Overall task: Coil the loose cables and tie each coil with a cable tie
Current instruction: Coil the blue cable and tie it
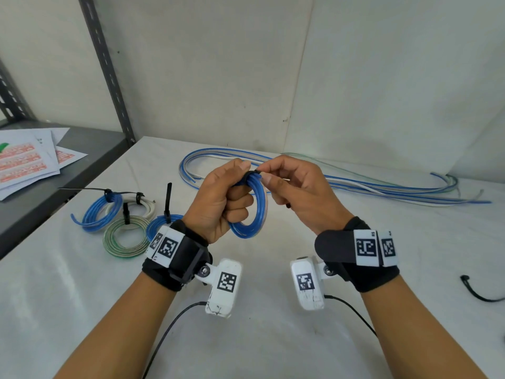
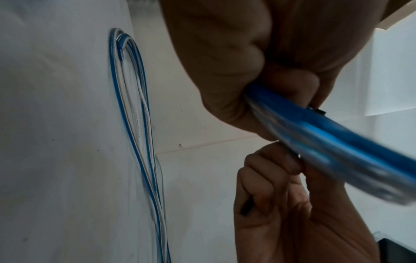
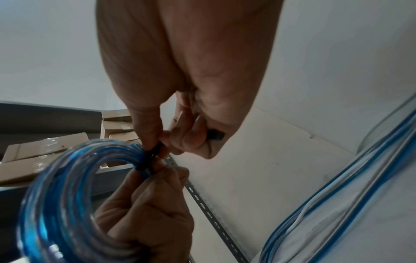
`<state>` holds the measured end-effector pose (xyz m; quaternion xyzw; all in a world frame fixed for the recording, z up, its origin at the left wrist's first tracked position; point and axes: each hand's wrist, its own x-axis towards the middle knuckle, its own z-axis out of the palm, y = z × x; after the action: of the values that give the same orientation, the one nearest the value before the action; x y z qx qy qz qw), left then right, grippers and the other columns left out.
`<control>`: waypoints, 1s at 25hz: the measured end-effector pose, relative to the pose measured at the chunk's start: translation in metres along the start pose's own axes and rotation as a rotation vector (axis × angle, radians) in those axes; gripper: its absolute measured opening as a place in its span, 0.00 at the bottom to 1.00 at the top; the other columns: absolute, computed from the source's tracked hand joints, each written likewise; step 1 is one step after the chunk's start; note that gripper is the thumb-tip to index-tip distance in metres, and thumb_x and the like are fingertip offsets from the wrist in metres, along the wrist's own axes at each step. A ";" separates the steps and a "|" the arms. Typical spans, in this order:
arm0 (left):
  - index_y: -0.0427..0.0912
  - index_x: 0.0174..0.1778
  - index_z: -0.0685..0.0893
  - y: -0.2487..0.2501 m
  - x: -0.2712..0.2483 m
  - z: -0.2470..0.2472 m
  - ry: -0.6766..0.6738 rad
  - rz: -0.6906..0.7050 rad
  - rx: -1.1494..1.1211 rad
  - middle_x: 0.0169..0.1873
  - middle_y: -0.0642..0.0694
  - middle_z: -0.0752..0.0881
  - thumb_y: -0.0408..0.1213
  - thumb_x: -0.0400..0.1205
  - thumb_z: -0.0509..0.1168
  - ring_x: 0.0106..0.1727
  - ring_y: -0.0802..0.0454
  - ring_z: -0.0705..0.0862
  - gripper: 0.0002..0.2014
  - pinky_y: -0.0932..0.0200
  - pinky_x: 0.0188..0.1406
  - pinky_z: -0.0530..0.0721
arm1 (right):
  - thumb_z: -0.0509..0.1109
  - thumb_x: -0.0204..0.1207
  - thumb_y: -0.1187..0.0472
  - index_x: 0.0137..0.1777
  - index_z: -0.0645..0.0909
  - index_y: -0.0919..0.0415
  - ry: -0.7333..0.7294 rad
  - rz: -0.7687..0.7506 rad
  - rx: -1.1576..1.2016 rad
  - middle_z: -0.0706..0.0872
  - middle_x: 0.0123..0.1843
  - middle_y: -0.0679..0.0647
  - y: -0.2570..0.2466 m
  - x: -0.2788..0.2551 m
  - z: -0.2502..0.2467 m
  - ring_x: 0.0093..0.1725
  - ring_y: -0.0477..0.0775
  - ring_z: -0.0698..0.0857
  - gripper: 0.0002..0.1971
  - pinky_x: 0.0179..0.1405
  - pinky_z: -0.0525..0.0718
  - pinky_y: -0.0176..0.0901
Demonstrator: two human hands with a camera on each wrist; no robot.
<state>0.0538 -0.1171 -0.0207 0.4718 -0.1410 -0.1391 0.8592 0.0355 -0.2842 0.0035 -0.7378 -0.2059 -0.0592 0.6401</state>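
My left hand (image 1: 226,198) grips a blue cable coil (image 1: 257,212) held upright above the white table (image 1: 82,310). In the right wrist view the blue coil (image 3: 60,186) fills the lower left, with the left hand (image 3: 153,204) clenched round it. A black cable tie (image 3: 154,156) wraps the top of the coil. My right hand (image 1: 289,187) pinches this tie (image 1: 252,172) at the coil's top, and the tie's free end (image 3: 216,136) pokes out between its curled fingers. Loose blue, white and green cables (image 1: 355,184) lie stretched along the back of the table.
Several tied coils (image 1: 123,220) in blue, white and green lie at the left, black ties sticking up. A spare black tie (image 1: 478,291) lies at the right edge. Papers (image 1: 30,160) rest on a grey shelf to the left; cardboard boxes (image 3: 45,147) sit on that shelving.
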 end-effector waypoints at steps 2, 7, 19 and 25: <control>0.51 0.27 0.74 -0.001 0.001 -0.002 -0.021 -0.019 -0.013 0.24 0.54 0.54 0.44 0.85 0.64 0.19 0.62 0.53 0.18 0.69 0.13 0.49 | 0.71 0.82 0.68 0.47 0.87 0.58 0.045 0.019 0.048 0.84 0.34 0.48 -0.001 0.000 0.002 0.27 0.45 0.70 0.06 0.26 0.68 0.34; 0.46 0.38 0.74 -0.004 0.002 -0.006 -0.099 -0.086 -0.046 0.27 0.52 0.52 0.47 0.83 0.61 0.23 0.58 0.49 0.11 0.72 0.09 0.56 | 0.73 0.80 0.69 0.44 0.87 0.60 0.019 0.036 0.038 0.81 0.28 0.44 -0.003 -0.003 -0.001 0.27 0.44 0.68 0.05 0.23 0.62 0.37; 0.48 0.56 0.89 -0.014 0.012 -0.005 0.076 0.012 0.411 0.47 0.46 0.89 0.70 0.82 0.55 0.45 0.50 0.88 0.31 0.42 0.54 0.89 | 0.74 0.79 0.70 0.44 0.87 0.67 0.172 0.019 -0.006 0.78 0.25 0.45 -0.001 0.003 -0.016 0.23 0.40 0.70 0.03 0.21 0.65 0.31; 0.46 0.71 0.83 -0.015 0.009 -0.002 0.031 0.372 0.840 0.61 0.54 0.89 0.45 0.81 0.74 0.61 0.60 0.88 0.22 0.58 0.61 0.86 | 0.77 0.78 0.66 0.44 0.88 0.69 0.434 0.014 -0.080 0.92 0.34 0.54 0.015 0.013 -0.019 0.32 0.42 0.86 0.05 0.35 0.81 0.31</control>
<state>0.0609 -0.1265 -0.0335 0.7477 -0.2545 0.0941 0.6060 0.0567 -0.3013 -0.0022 -0.7340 -0.0557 -0.2202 0.6400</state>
